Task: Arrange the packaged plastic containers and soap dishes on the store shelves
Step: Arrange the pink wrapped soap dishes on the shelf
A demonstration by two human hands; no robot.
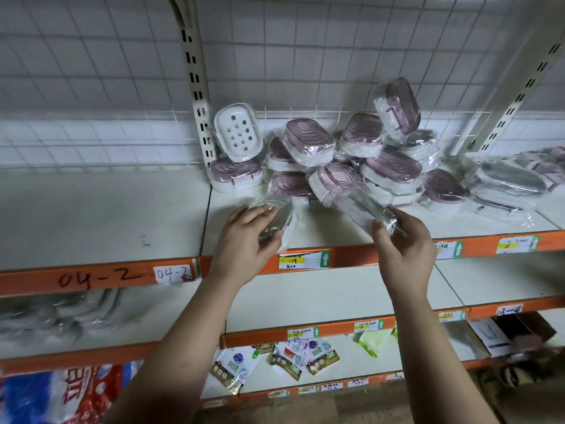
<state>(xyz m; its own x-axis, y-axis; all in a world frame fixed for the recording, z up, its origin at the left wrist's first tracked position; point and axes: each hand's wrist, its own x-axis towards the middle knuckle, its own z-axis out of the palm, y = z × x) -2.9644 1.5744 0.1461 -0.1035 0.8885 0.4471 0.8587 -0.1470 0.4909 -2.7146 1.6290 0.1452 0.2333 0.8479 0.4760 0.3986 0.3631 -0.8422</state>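
Holding one wrapped soap dish (272,220) in the left hand (244,240), another (367,209) in the right hand (403,249), above the shelf (107,215). Still needing tidying: the messy pile (351,160) behind.

Even, soft lighting; wide-angle bending and blur toward the edges.

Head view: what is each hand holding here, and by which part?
Left hand grips a clear wrapped soap dish from above, across its near end. Right hand pinches another clear wrapped dish by its near end.
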